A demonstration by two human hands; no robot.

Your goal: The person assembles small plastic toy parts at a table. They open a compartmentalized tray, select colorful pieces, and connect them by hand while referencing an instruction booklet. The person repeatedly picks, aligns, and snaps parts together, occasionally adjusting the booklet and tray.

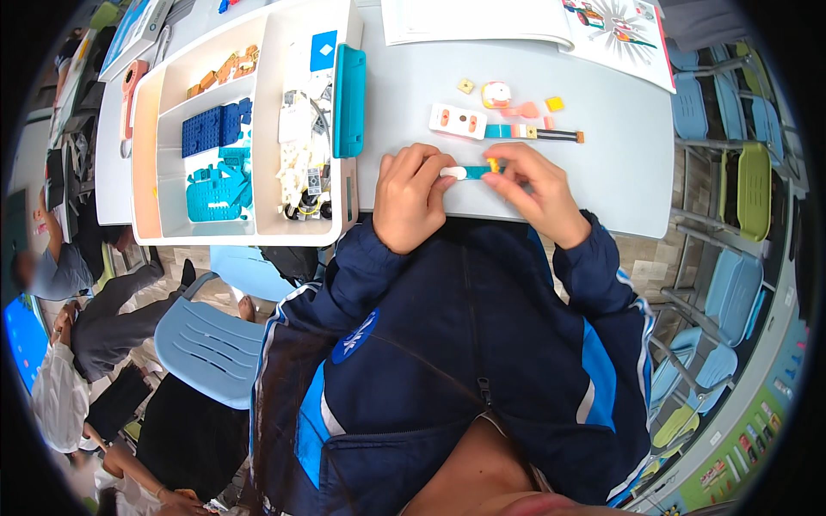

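Observation:
Between my hands, close to the table's near edge, is a teal toy building brick (476, 172) with a white rounded end. My left hand (408, 196) pinches the white end between thumb and fingers. A small yellow piece (493, 164) sits at the other end of the teal brick, gripped by the thumb and fingertips of my right hand (544, 191). Just beyond my fingers lies a white block (458, 121) with orange spots, joined to teal and yellow bricks and dark rods (559, 136). Farther back are a small white-and-yellow figure part (496, 95) and a pink piece (521, 110).
A white divided tray (146, 172) with orange, blue, teal and white bricks stands on my left, a teal lid piece (350, 101) at its edge. An open picture booklet (482, 24) lies at the back. Blue chairs (215, 348) and other people surround the table.

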